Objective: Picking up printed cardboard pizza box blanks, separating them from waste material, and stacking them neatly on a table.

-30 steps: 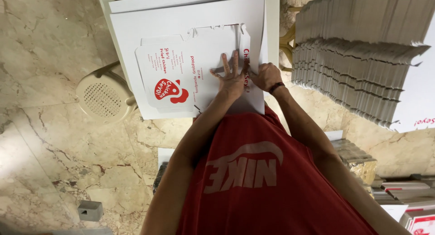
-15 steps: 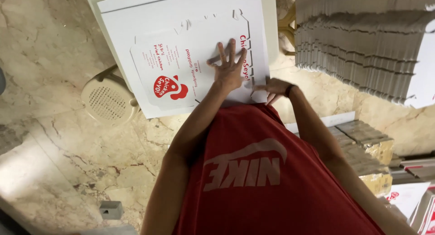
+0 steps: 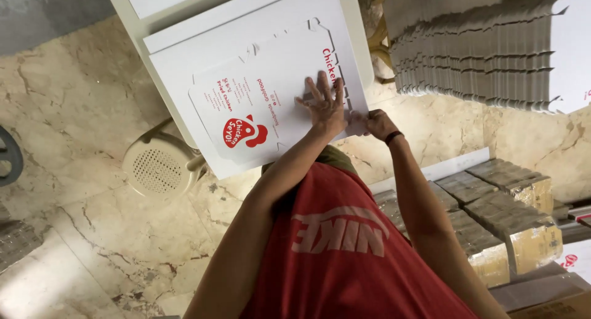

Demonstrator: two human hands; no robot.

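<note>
A flat white cardboard box blank (image 3: 265,103) with red print and a red logo lies on top of a pile of plain white blanks (image 3: 184,60) on a white table (image 3: 132,14). My left hand (image 3: 323,103) presses flat on the blank's right part, fingers spread. My right hand (image 3: 374,123), with a dark band at the wrist, pinches a flap at the blank's near right edge, just beside the left hand. My red shirt fills the lower middle of the view.
A tall stack of folded white blanks (image 3: 480,48) stands at the upper right. Wrapped brown bundles (image 3: 505,214) lie at the lower right. A round white stool (image 3: 160,168) sits under the table's near edge on the marble floor (image 3: 80,128).
My right hand has slid off the blank's face to its near right edge and closed on the flap. My left hand stays pressed flat. The view has drifted slightly.
</note>
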